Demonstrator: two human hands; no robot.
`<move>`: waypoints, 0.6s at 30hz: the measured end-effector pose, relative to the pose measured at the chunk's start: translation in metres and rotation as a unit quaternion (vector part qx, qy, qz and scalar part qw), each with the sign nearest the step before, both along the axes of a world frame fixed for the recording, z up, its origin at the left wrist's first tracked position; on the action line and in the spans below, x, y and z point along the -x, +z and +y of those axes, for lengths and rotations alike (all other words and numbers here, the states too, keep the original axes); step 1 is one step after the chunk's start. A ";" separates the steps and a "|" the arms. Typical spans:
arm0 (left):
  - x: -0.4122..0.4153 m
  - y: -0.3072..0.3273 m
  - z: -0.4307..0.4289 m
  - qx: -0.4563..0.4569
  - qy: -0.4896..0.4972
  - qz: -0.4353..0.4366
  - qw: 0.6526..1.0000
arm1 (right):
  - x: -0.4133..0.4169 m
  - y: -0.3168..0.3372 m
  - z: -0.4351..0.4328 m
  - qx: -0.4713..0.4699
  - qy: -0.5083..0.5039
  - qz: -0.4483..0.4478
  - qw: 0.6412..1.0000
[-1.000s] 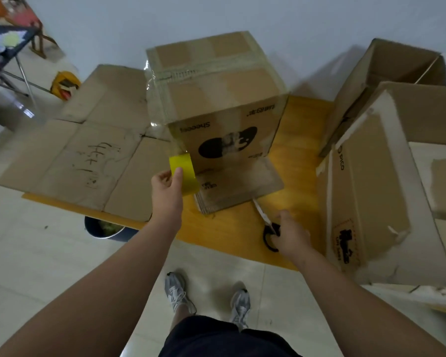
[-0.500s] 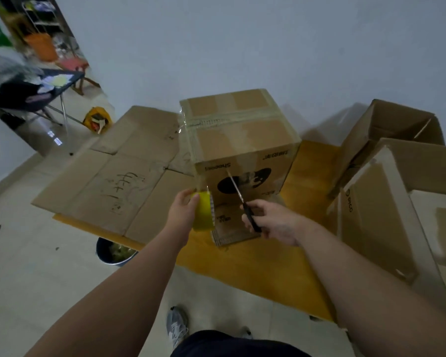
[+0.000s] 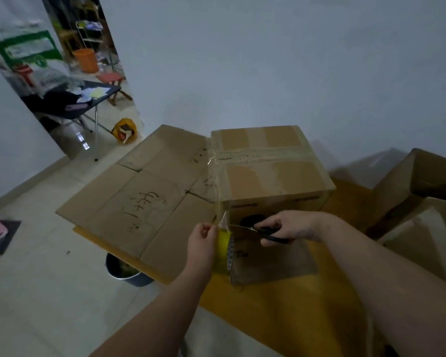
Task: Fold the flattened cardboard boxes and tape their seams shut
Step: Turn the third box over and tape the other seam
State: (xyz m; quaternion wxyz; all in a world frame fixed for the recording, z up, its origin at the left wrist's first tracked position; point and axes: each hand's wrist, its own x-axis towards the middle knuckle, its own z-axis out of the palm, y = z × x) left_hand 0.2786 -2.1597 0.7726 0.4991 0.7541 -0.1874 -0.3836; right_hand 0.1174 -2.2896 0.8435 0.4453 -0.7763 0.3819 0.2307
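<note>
Cardboard box [image 3: 271,171] stood folded on the yellow counter [image 3: 281,305], on top of a smaller flat cardboard piece [image 3: 273,264], top seam already taped across. Clear tape strip [image 3: 218,191] ran off the seam's left end, down the box's near-left corner to the yellow tape roll [image 3: 223,247]. Left hand [image 3: 201,243] had its grip closed round the roll just off the box's lower corner. Right hand [image 3: 289,226] had its grip closed on the handles of the scissors [image 3: 265,231], blades pointing left with the tips at the strip right above the roll; whether the blades were open, couldn't tell, too blurred. Handling, my read: tape is thin limp film, sticky one side, so it only cuts clean under tension and the loose end will curl back on itself once free, so best to keep pulling on the roll and press the tail onto the side wall straight after. Roll is light and rigid, fine to hold by its outer face or core. Box looks empty, so light and stiff, likely to slide or tip if the pull gets too hard. Big flat cardboard sheet [image 3: 139,199] lay to the left, half off the counter, not folded yet; more open boxes [image 3: 417,181] at right. Versus 1 s earlier: right hand had been down on the counter at the scissors; half a second later it had them lifted, blades angled up; now they were level at the tape. Left hand kept the roll throughout, a bit nearer the corner. Head camera had tilted up, more wall and doorway in view.
</note>
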 end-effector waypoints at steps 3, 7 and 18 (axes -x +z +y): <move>-0.001 0.001 -0.001 0.007 0.007 0.004 1.000 | -0.012 -0.003 -0.005 -0.008 0.001 -0.015 1.000; -0.003 0.000 -0.002 0.011 0.003 0.010 1.000 | -0.022 -0.010 -0.013 -0.011 0.006 -0.026 1.000; -0.009 -0.005 -0.011 0.010 0.010 -0.005 1.000 | -0.029 -0.016 -0.023 0.044 0.007 -0.056 0.997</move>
